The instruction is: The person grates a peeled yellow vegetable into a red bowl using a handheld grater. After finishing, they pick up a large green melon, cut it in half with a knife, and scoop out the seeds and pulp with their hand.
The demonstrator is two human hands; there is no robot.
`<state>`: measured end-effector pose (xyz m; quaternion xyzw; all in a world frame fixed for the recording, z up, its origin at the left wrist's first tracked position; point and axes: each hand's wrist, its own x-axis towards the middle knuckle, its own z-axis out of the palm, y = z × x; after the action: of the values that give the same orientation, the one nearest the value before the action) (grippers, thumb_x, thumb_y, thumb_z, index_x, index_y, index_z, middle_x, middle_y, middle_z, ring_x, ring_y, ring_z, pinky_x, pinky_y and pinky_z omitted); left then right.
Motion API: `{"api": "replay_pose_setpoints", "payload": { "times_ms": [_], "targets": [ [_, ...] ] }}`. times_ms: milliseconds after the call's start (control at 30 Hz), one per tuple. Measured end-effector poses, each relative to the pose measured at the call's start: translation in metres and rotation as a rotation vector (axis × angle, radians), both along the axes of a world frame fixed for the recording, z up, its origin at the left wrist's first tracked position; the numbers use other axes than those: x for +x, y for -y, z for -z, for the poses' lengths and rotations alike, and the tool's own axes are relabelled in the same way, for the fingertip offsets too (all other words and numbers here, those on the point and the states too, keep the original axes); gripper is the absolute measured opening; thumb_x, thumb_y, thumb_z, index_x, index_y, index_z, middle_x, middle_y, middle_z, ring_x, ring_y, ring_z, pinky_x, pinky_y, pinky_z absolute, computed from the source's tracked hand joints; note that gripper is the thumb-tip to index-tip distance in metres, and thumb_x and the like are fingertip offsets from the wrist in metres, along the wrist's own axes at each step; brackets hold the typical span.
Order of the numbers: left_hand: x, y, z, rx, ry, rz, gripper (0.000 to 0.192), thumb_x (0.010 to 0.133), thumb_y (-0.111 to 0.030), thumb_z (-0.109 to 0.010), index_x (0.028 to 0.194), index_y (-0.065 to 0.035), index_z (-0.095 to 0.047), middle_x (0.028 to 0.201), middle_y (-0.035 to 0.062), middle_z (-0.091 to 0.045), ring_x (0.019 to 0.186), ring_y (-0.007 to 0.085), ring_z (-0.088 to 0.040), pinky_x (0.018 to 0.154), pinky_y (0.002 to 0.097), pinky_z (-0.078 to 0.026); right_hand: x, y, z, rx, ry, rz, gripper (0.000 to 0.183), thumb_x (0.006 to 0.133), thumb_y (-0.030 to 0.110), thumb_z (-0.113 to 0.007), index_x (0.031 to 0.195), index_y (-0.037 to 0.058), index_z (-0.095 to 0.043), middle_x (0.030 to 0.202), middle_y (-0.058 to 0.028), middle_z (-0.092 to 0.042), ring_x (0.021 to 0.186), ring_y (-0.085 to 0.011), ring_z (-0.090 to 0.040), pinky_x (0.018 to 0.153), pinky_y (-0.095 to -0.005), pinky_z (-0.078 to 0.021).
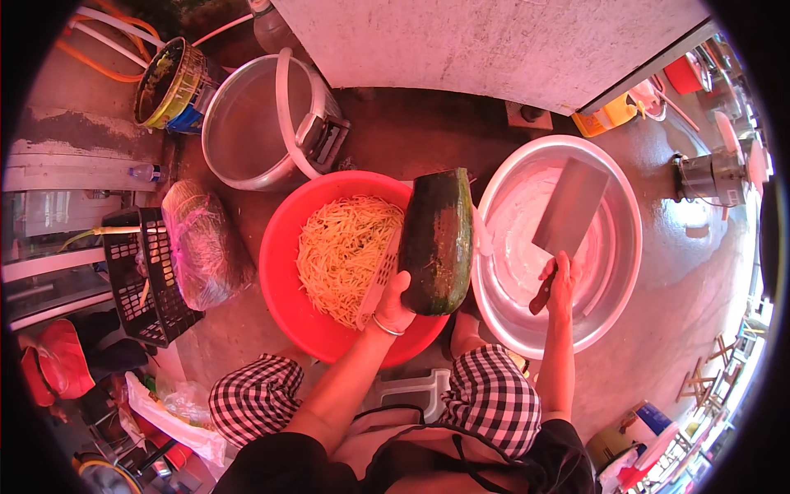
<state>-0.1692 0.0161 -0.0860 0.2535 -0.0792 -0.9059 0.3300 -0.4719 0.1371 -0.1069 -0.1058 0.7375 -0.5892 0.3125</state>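
Observation:
A large dark green squash with scuffed brown patches is held upright by my left hand. The thumb shows at its lower left; the other fingers are hidden beneath it. Behind the squash, a red plastic basin holds a heap of pale yellow shredded vegetable. A perforated grater leans in the basin beside the shreds, partly covered by the squash and my hand. My right hand grips the wooden handle of a cleaver, its broad blade over a wide metal basin.
A large metal pot and a dirty bucket stand at upper left. A filled plastic bag leans by a black crate. A white panel borders the top. Wet floor extends right; a grey plastic stool is below me.

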Motion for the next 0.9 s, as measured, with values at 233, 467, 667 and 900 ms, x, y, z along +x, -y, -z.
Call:
{"api": "replay_pose_setpoints", "payload": {
  "times_ms": [233,467,667,900],
  "targets": [
    [-0.007,-0.003,0.000,-0.038,0.044,-0.154,0.066,0.089,-0.042,-0.066,0.140,-0.0073,-0.045,0.132,0.0056,-0.058,0.119,0.0212,-0.057,0.104,0.0389,-0.046,0.046,0.080,-0.117,0.068,-0.123,-0.479,0.015,0.100,0.012,-0.046,0.105,0.0013,-0.054,0.071,-0.0033,-0.056,0.052,-0.0088,-0.051,0.049,-0.0229,-0.0432],
    [-0.026,0.009,-0.017,0.038,-0.083,-0.208,0.059,0.092,-0.036,-0.063,0.141,-0.0066,-0.044,0.134,0.0061,-0.056,0.121,0.0213,-0.055,0.106,0.0382,-0.043,0.084,0.111,-0.147,0.203,-0.448,-0.794,0.015,0.097,0.011,-0.049,0.107,0.0010,-0.051,0.072,-0.0167,-0.062,0.060,-0.0300,-0.063,0.057,-0.0390,-0.0490],
    [-0.032,0.009,-0.015,-0.079,-0.042,-0.155,0.060,0.090,-0.030,-0.067,0.140,-0.0074,-0.043,0.134,0.0055,-0.053,0.119,0.0206,-0.056,0.103,0.0374,-0.046,0.106,0.125,-0.170,0.267,-0.772,-0.898,0.016,0.095,0.013,-0.051,0.107,0.0022,-0.052,0.077,-0.0269,-0.064,0.073,-0.0469,-0.062,0.064,-0.0541,-0.0471],
    [-0.029,0.017,-0.045,-0.057,0.189,-0.224,0.064,0.080,-0.017,-0.080,0.133,-0.0083,-0.045,0.120,0.0081,-0.058,0.109,0.0201,-0.060,0.091,0.0345,-0.054,0.115,0.131,-0.190,0.380,-0.997,-1.015,0.017,0.094,0.016,-0.052,0.107,0.0039,-0.052,0.071,-0.0240,-0.064,0.069,-0.0451,-0.063,0.063,-0.0538,-0.0474]
  ]
}}
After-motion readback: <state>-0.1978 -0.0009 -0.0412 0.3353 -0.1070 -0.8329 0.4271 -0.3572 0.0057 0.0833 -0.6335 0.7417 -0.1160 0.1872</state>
